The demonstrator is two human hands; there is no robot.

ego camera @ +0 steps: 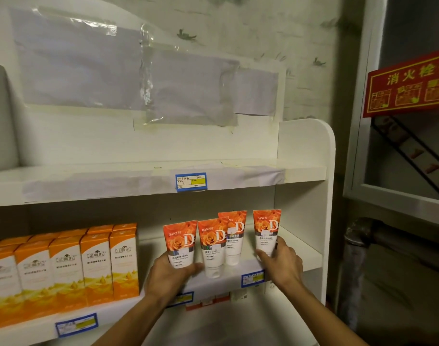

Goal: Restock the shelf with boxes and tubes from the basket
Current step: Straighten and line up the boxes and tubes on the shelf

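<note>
Both hands are up at the middle shelf (305, 260) of a white display unit. The left hand (171, 273) has its grip wrapped round the base of the leftmost orange rose-print tube (179, 242), thumb reaching toward the second tube (213, 245) just beside it. The right hand (280, 260) has its grip clamped on the lower end of the rightmost tube (267, 232), fingers curled behind, thumb in front. All the tubes stand cap-down and upright, with a fourth tube (234, 237) set a little further back between the second and the rightmost. Over on the left of the same shelf, rows of orange-and-white boxes (96, 260) stand packed side by side. Blue price tags (76, 324) run along the shelf edges. The upper shelf (305, 171) carries taped white paper (128, 76) across its back. A red sign (410, 86) hangs at the right.
</note>
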